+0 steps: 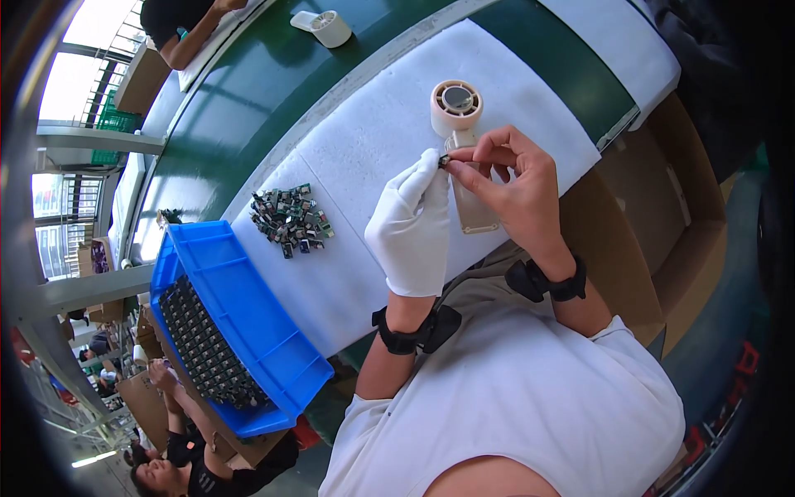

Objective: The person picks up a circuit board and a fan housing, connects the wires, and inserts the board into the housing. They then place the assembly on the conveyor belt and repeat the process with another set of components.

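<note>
My left hand [410,224], in a white glove, and my bare right hand [517,186] meet over the white foam sheet. Between their fingertips they pinch a small dark circuit board [445,161], mostly covered by the fingers. Under my hands lies a pale peach handheld fan [454,124], its round head pointing away from me. The lower part of its handle shows between my hands as an open shell, and my fingers hide the middle. A loose pile of small circuit boards [290,217] rests on the sheet, left of my gloved hand.
A blue plastic bin [248,306] at the left holds rows of small boards. Beyond the foam sheet [364,124] runs a green belt [273,108] bearing a white fan part [325,27]. An open cardboard box [654,224] stands at the right. Other people are at the far left.
</note>
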Action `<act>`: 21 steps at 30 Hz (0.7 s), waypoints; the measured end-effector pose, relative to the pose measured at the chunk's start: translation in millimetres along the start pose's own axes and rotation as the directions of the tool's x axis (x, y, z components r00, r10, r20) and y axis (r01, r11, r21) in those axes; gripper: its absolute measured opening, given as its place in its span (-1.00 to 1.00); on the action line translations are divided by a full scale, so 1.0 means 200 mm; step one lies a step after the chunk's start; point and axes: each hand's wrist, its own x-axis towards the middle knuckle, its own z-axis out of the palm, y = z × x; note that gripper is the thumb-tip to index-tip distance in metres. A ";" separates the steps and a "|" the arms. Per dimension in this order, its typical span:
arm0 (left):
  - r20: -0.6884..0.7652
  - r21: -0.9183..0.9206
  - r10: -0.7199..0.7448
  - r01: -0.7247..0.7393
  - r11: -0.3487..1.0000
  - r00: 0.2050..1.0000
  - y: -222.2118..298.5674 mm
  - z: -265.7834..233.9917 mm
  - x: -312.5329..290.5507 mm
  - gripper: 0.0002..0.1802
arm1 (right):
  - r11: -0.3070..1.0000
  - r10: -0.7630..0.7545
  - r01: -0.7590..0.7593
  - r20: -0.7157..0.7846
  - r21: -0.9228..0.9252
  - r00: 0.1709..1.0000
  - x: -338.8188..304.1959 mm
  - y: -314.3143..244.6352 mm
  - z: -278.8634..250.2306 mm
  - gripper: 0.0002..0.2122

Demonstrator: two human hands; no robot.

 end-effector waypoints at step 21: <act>0.015 0.024 -0.077 0.076 0.997 0.997 -0.03 -0.04 -0.08 -0.58 | 0.995 0.038 -0.030 0.088 -0.096 0.995 -0.03 0.00 0.05 -0.73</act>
